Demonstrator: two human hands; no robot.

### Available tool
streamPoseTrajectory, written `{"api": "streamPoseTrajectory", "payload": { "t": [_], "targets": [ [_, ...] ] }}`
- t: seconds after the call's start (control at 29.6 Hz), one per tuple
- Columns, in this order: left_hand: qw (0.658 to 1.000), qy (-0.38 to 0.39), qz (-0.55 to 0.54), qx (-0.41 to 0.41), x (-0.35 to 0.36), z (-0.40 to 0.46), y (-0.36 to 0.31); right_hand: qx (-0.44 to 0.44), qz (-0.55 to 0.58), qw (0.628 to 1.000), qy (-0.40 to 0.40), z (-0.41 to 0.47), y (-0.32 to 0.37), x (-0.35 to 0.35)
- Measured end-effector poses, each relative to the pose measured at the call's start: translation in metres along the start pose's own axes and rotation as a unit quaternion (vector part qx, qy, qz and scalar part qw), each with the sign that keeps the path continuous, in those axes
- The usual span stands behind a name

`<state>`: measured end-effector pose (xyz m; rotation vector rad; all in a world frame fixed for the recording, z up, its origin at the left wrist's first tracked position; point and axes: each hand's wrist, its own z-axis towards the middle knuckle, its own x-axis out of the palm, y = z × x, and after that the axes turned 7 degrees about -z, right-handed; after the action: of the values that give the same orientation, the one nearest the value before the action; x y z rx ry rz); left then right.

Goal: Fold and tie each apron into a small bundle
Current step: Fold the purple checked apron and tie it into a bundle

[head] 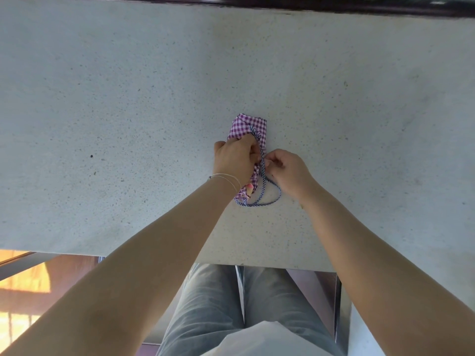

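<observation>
Head view: left hand [235,158] grips the folded checked apron [250,127]; right hand [288,168] pinches its cord [264,191] just beside, on the speckled table [128,98].

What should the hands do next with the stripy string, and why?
Probably pull the cord snug. The left hand grips the folded purple checked apron, the right hand pinches the cord beside it, and a slack loop lies loose on the speckled countertop, so the bundle isn't tied tight yet.

A pale speckled stone worktop [128,98] fills the view. A dark strip [334,3] borders its far edge. Warm orange light [23,278] shows below its near left corner.
</observation>
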<state>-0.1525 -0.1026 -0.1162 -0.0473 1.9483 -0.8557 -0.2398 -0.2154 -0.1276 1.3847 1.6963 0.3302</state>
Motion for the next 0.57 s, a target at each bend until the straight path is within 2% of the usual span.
{"api": "streamPoseTrajectory", "payload": {
  "t": [0.07, 0.14, 0.27, 0.41, 0.47, 0.57],
  "targets": [
    [1.000, 0.002, 0.027, 0.016, 0.003, 0.000, 0.001, -0.038, -0.033, 0.998, -0.027, -0.002, -0.001, 0.002],
    [0.999, 0.000, 0.037, 0.031, 0.004, -0.002, 0.003, -0.051, -0.006, 0.997, -0.055, -0.004, 0.001, 0.002],
    [0.998, 0.019, 0.043, 0.042, 0.004, -0.003, 0.007, 0.001, 0.095, 0.993, -0.063, -0.001, 0.005, 0.002],
    [0.997, 0.063, 0.044, 0.029, 0.001, -0.002, 0.006, 0.088, 0.211, 0.972, -0.060, 0.002, 0.007, 0.008],
    [0.997, 0.058, 0.042, 0.013, 0.001, -0.002, 0.005, 0.096, 0.234, 0.965, -0.075, 0.000, 0.007, 0.013],
    [0.998, 0.045, 0.045, 0.011, 0.004, -0.003, 0.003, 0.054, 0.209, 0.970, -0.109, -0.007, 0.004, 0.016]
  ]
}}
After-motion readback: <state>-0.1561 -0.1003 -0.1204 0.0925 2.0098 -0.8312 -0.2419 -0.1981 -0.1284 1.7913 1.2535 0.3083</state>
